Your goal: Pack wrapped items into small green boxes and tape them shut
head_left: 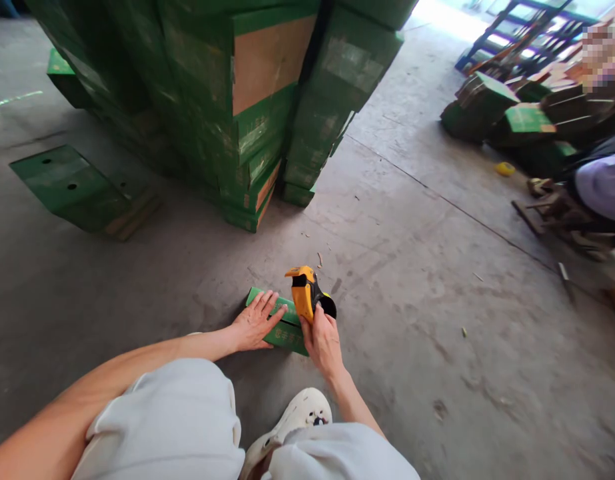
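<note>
Touching green cardboard [288, 336], gripping angular tape dispenser [303, 297]

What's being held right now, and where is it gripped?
The right hand holds the yellow-and-black tape dispenser by its lower end; the left lies flat on the green box, not gripping.

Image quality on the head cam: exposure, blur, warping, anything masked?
Head view: blown-out glare at top right, behind the blue rack; deep shade on the left of the stacked green boxes; wide-angle stretch leans the stacks outward; pixelated patch at the right edge; tape dispenser reads fairly clear, print on the small green box soft.
</note>
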`<state>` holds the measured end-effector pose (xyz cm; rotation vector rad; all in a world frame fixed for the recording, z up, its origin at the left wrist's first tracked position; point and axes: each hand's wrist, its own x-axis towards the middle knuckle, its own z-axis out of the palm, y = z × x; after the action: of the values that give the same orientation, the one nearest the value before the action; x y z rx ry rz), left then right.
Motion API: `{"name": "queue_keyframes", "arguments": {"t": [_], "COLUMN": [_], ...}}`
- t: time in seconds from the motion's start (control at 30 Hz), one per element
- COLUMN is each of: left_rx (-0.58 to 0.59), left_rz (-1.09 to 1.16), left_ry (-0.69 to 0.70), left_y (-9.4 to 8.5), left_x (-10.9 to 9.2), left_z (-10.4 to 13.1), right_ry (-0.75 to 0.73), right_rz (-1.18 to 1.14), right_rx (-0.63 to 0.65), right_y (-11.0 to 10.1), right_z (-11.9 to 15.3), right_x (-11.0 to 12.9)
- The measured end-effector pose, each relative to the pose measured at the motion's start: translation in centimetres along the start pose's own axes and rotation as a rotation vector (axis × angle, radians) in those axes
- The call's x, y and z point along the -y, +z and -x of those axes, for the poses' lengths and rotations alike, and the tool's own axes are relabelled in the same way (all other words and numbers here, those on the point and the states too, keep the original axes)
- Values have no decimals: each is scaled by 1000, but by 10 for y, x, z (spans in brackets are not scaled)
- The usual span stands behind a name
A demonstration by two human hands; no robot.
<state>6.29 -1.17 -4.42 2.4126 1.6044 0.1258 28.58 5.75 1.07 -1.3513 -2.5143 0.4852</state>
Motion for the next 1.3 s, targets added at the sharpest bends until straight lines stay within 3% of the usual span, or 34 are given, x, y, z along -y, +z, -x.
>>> {"name": "queue_keyframes", "arguments": {"t": [0.27, 0.43, 0.63, 0.87, 0.97, 1.07, 1.2, 1.3], "left_rx": [-25, -54, -41, -108, -135, -148, -154, -178], "left_rz": [48, 62, 46, 15, -7, -27, -29, -9], "left_ry": [67, 75, 68, 82, 103, 110, 142, 145], "left_y": [7, 11, 11, 17, 18, 19, 19, 20], "left_x": [10, 11, 8, 4, 6, 9, 15, 17], "left_z": [3, 4, 6, 11, 11, 9, 7, 5], "right_ry": [-200, -143, -74, -98, -78, -18, 221, 388], "right_rz": [185, 200, 284, 270, 137, -89, -566, -923], "right_rx": [20, 67, 128, 44, 14, 25, 63, 68], "right_y": [16, 16, 14, 21, 18, 1, -34, -46], "right_z": [-1, -8, -12, -7, -12, -17, -12, -10], "right_x": [-8, -14, -2, 1, -2, -4, -1, 8]}}
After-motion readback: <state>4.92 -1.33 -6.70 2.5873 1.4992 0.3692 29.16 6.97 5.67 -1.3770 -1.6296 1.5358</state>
